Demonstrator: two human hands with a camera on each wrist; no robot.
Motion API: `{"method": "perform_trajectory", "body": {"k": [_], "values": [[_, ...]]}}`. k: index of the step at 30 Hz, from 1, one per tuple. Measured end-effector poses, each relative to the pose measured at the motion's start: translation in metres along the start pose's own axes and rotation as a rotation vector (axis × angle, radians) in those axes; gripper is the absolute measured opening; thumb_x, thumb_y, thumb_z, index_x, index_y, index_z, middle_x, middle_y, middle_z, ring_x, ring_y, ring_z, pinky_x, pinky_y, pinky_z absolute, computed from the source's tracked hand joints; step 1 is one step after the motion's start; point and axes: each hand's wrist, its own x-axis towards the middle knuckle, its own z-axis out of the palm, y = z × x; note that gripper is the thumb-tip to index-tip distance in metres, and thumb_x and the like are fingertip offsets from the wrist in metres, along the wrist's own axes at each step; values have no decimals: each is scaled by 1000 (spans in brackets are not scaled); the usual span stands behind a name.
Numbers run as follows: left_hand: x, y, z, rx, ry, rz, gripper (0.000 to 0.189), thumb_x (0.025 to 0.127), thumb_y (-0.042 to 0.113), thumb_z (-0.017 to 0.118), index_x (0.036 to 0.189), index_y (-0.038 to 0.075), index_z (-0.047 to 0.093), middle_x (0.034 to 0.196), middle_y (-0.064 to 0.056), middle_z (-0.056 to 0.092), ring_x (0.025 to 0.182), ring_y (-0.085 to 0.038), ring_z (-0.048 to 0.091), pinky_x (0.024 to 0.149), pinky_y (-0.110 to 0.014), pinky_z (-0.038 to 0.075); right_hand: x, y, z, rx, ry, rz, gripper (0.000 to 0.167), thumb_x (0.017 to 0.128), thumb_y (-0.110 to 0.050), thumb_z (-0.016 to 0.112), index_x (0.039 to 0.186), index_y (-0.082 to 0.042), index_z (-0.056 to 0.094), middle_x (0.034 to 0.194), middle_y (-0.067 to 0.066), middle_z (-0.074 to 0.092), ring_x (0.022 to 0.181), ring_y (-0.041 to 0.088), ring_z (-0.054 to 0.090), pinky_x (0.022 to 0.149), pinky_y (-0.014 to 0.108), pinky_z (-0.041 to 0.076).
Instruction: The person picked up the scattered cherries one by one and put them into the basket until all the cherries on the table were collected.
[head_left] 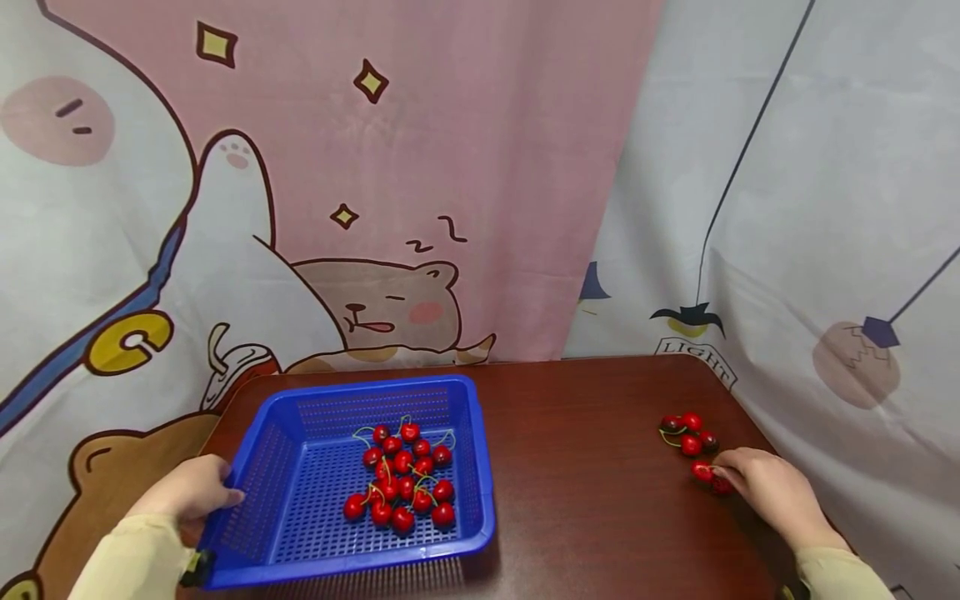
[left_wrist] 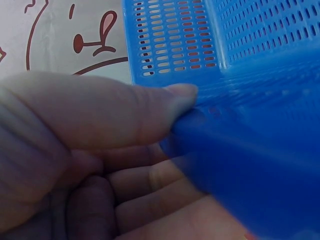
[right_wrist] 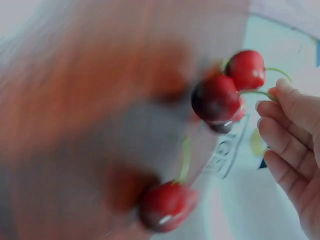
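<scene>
My left hand [head_left: 187, 492] grips the left rim of a blue plastic basket [head_left: 480, 450], thumb on top and fingers curled beneath; the left wrist view shows the thumb [left_wrist: 115, 112] pressed on the rim. Many red cherries [head_left: 402, 521] with green stems lie in the basket's right half. At the table's right side, my right hand [head_left: 772, 492] is beside two cherries [head_left: 701, 472]. In the right wrist view its thumb and forefinger pinch the green stem of a dark red cherry [right_wrist: 217, 98]. Another cherry [right_wrist: 167, 206] lies apart, lower left in that view.
Several more cherries [head_left: 691, 445] sit in a small cluster just beyond the right hand. The brown table [head_left: 577, 483] ends close to the right hand. A printed cloth [head_left: 510, 167] hangs behind the table and along its sides.
</scene>
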Motion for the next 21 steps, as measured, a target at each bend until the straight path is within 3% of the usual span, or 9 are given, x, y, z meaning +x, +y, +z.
{"method": "perform_trajectory", "body": {"k": [4,7,12,21], "values": [[0,-1,3,-4,38,29,26,86,1,68,94,-21,57,77,-13,64,69,-27,66,64,-45,58,14,-17,-8,51,-7,39,16,74,-14,84,79,-21,71,77,-11,65,71,13,63,64,42,53],[-2,0,4,-2,54,39,26,85,0,69,94,-21,56,77,-14,64,69,-27,66,64,-44,58,27,-30,-10,100,39,38,15,73,-14,85,80,-20,74,78,-8,68,73,17,65,66,43,54],[-2,0,4,0,49,33,28,86,1,68,95,-22,56,78,-15,64,70,-28,66,64,-45,58,50,-56,-13,201,71,66,13,77,-13,83,86,-19,77,84,-6,71,80,23,68,72,47,54],[0,0,2,31,57,49,22,85,3,70,89,-16,59,75,-11,63,67,-26,65,65,-44,56,100,-113,-17,390,80,55,12,82,-14,80,93,-18,78,90,-6,72,85,17,68,74,43,56]]}}
